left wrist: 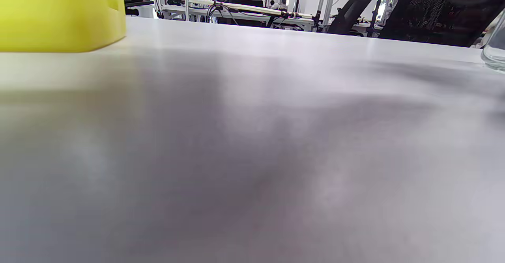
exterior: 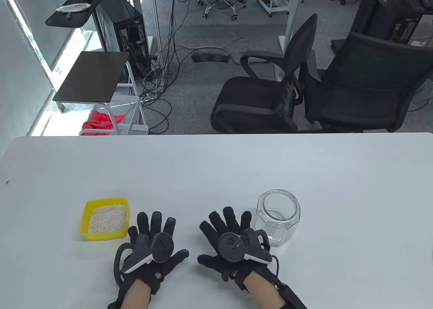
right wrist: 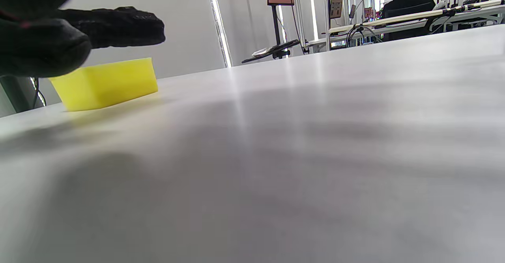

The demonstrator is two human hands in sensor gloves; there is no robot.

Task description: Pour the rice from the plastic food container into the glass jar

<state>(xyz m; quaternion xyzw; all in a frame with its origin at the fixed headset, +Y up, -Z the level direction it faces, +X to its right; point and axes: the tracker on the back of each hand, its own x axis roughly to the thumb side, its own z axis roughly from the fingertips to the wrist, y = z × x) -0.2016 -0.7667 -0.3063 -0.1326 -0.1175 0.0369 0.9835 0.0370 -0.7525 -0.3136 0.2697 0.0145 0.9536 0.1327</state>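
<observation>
A yellow plastic container [exterior: 105, 218] filled with white rice [exterior: 107, 218] sits on the white table [exterior: 216, 167] at the front left. An empty clear glass jar [exterior: 277, 217] stands upright at the front right, its mouth uncovered. My left hand [exterior: 152, 243] lies flat and open on the table, just right of the container, holding nothing. My right hand [exterior: 230, 241] lies flat and open just left of the jar, holding nothing. The container also shows in the left wrist view [left wrist: 59, 14] and in the right wrist view [right wrist: 106, 82]. The jar's edge shows in the left wrist view [left wrist: 495, 46].
Two black office chairs [exterior: 270, 85] stand beyond the table's far edge. A small side table [exterior: 91, 75] and a wire basket with red cloth [exterior: 101, 121] are at the far left. The tabletop stretches bare behind the container and jar.
</observation>
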